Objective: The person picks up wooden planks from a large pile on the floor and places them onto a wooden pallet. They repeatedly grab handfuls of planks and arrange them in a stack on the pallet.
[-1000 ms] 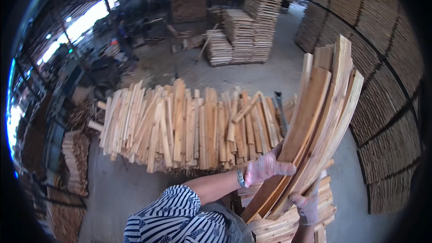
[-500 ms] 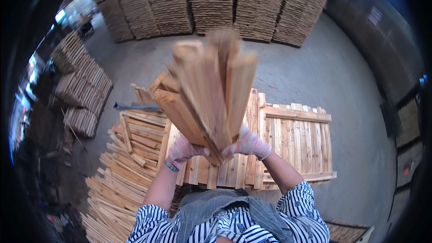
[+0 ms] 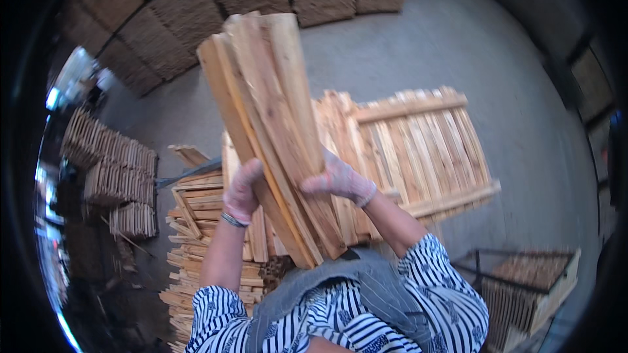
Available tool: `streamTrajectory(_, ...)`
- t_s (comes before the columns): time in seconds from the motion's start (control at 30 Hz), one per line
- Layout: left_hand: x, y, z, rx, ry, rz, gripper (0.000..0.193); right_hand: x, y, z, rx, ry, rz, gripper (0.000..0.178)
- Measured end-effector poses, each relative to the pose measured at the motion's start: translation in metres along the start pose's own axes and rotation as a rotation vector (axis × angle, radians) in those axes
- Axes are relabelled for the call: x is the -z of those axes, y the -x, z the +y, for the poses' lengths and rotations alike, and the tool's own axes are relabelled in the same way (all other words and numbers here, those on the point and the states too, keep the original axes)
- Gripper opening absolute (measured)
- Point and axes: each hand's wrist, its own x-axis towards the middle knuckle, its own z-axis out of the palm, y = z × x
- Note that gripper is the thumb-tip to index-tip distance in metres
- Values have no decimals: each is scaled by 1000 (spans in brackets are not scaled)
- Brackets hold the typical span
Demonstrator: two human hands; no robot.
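At the left, low stacks of short pale wooden slats [image 3: 118, 180] stand on the grey concrete floor [image 3: 523, 91]. The gloved left hand [image 3: 242, 191] wraps its fingers around the lower left edge of a bundle of long, flat, light-brown wooden boards [image 3: 271, 124]; the gloved right hand [image 3: 340, 180] presses flat on its right side. The bundle is held tilted before the chest. It seems stiff, rather heavy and rough, so gripping low on both sides looks wise. Behind, to the right, lies a wooden pallet [image 3: 425, 150].

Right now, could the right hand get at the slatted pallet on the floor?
Probably not as things stand: the right hand and the left hand both clasp a bundle of boards, held above the pallet.
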Motion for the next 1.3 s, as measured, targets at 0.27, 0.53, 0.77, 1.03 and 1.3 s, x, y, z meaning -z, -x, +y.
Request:
streamTrajectory(0.27,-2,-28,-71,140,247,4,62,41,45,12,-275,-620,188,86)
streamTrajectory(0.53,16,-61,-106,410,151,207,42,136,90,-58,-900,744,512,101)
streamTrajectory(0.77,19,-82,-158,444,-250,480,41,162,90,50,-1138,1455,565,104)
streamTrajectory(1.03,-1,-87,-162,424,-298,540,55,206,105,29,-784,1021,602,89)
streamTrajectory(1.3,2,-86,-153,497,-205,501,83,175,106,5,-435,-188,599,62)
